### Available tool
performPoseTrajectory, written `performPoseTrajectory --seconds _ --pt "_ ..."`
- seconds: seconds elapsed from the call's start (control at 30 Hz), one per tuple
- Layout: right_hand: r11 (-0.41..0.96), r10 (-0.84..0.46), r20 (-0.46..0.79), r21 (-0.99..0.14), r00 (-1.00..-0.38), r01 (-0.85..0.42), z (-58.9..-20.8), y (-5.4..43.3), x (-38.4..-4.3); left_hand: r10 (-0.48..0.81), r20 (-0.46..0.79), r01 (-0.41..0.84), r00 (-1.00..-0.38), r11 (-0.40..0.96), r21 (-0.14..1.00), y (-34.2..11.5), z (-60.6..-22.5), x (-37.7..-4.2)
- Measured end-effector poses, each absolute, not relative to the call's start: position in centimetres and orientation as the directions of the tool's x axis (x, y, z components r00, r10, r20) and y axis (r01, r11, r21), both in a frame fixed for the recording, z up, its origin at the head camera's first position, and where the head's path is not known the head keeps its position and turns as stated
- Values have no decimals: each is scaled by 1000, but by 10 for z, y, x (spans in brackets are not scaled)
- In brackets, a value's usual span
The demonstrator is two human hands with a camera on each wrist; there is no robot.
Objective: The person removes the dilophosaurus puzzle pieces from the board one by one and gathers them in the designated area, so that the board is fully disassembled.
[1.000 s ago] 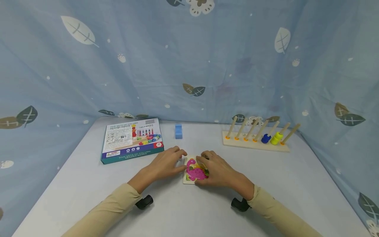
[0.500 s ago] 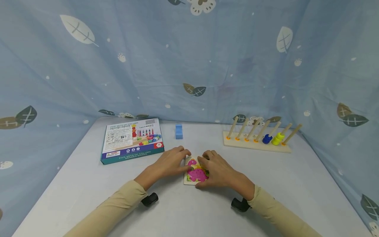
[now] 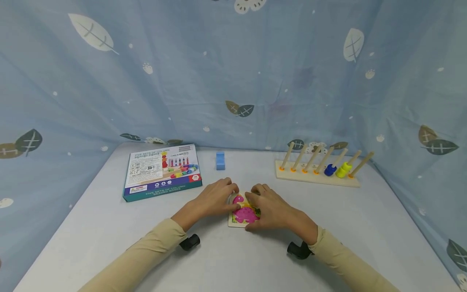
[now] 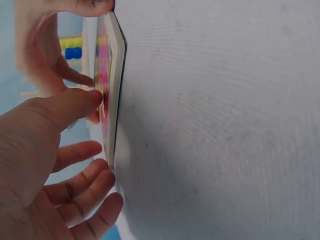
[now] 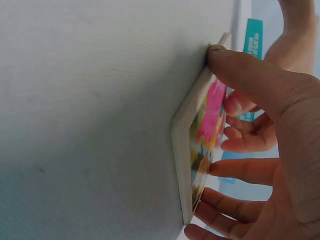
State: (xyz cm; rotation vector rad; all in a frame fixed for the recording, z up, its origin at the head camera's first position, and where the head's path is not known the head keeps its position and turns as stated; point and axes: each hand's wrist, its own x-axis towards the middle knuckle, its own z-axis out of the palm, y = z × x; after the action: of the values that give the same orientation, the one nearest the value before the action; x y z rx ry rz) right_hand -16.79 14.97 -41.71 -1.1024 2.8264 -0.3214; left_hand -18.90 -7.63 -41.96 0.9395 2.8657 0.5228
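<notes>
A small wooden jigsaw puzzle [image 3: 245,215] with a pink dinosaur and a pale frame lies flat on the white table between both hands. My right hand [image 3: 273,210] spans it from the right and holds it, thumb at the near edge and fingers toward the far edge. In the right wrist view, the thumb is pressed on the frame [image 5: 181,122] near one corner. From the left, my left hand [image 3: 215,199] touches the puzzle: its thumb [image 4: 82,102] rests on the picture, and the other fingers are spread loosely by the far left corner.
A flat bead-set box [image 3: 162,172] lies at the back left. Beside it stands a small blue block [image 3: 220,161]. At the back right is a wooden peg board [image 3: 313,177] with blue beads [image 3: 330,170] and yellow beads [image 3: 343,170]. A patterned curtain [image 3: 189,81] hangs behind.
My left hand has moved a little to the right, its thumb further over the picture. The right hand keeps its hold; the puzzle has barely shifted. The head view has tilted slightly.
</notes>
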Motion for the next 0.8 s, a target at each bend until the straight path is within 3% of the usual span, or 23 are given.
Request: performPoseTrajectory --seconds 0.8 --pt "709 -682 -12 -254 -731 -658 -414 151 -167 578 -64 507 -813 758 411 -69 -414 -199"
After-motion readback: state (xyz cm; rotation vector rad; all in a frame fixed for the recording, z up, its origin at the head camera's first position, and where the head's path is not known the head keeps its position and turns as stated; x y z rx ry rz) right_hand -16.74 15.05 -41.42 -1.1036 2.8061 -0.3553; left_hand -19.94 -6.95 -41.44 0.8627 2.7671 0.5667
